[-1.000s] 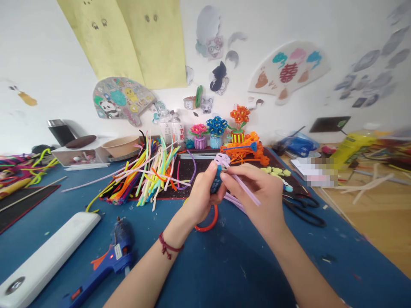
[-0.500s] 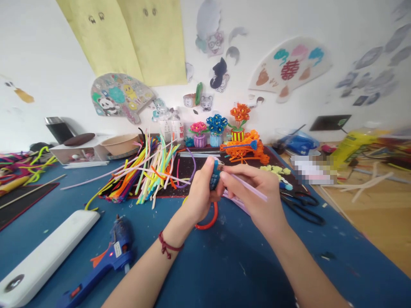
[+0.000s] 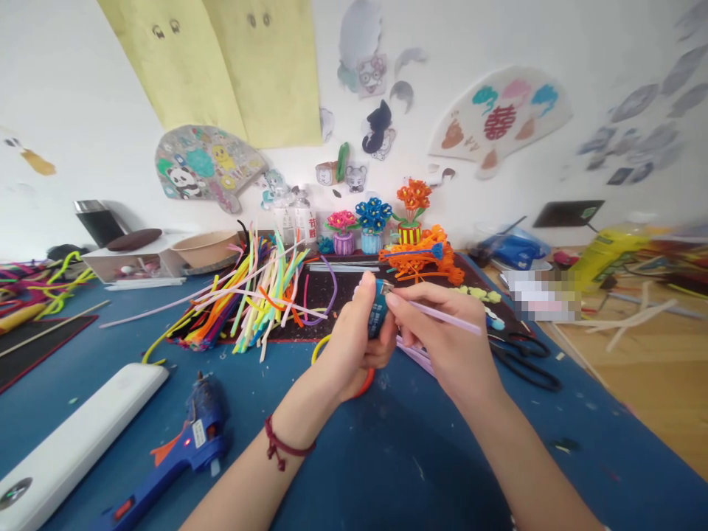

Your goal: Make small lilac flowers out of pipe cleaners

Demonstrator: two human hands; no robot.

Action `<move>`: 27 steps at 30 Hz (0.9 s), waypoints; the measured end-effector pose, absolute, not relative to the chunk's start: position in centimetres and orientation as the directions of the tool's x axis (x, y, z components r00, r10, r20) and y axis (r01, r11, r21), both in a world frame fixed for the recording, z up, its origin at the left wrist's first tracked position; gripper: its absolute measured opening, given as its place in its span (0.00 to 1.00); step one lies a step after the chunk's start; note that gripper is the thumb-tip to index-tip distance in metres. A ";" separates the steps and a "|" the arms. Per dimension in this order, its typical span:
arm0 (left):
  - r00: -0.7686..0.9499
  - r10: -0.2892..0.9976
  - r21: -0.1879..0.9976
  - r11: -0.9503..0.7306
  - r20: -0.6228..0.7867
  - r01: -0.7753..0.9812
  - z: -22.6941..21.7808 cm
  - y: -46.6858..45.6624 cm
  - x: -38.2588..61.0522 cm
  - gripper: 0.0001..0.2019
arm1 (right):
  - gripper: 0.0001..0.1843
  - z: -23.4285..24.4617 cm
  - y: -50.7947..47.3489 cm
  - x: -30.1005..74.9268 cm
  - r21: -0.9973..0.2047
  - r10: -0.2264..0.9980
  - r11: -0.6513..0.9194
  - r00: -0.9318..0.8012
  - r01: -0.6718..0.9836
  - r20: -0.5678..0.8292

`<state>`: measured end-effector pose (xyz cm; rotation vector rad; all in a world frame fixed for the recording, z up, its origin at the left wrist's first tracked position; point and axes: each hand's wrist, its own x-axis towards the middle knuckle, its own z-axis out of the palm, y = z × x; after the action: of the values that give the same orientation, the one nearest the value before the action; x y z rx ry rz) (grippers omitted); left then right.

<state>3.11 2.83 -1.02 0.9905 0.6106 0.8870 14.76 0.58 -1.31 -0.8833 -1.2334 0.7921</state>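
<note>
In the middle of the head view my left hand (image 3: 354,343) is closed around a teal lighter (image 3: 377,310) with white lettering and a metal top. My right hand (image 3: 450,321) pinches a pale lilac pipe cleaner (image 3: 448,316), its near end beside the lighter's top. I cannot make out a flame. Under my right hand lie more lilac pipe cleaners (image 3: 416,358). A yellow loop (image 3: 318,346) and a red-orange ring (image 3: 365,383) show partly behind my left hand.
Bundled coloured pipe cleaners (image 3: 265,302) lie at left centre. A blue glue gun (image 3: 193,435) and a long white device (image 3: 82,450) are at the near left. Black scissors (image 3: 525,361) rest to the right. Small potted pipe-cleaner flowers (image 3: 373,217) stand by the wall.
Both hands have shifted slightly to the right with the lighter and the lilac pipe cleaner. More of the lighter's metal top now shows.
</note>
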 end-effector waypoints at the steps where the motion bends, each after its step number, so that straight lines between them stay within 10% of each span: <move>1: 0.531 0.846 0.894 0.280 -0.057 -0.350 -0.9 2.8 3.0 0.34 | 0.06 -1.3 0.6 14.8 -0.892 0.884 0.450 0.158 -0.040 0.439; 14: 0.772 0.633 0.808 0.483 -0.055 -0.337 -0.9 3.3 2.2 0.36 | 0.06 -1.3 0.7 14.9 -0.884 0.879 0.463 0.158 -0.064 0.449; 27: 0.561 0.818 0.929 0.098 0.129 -0.356 -1.4 3.3 2.3 0.35 | 0.05 -1.1 0.6 16.0 -0.906 0.917 0.399 0.065 -0.143 0.394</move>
<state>2.34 3.27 -1.39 1.1736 0.4852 0.9208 15.95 0.61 -1.11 -0.8148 -1.2389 0.9510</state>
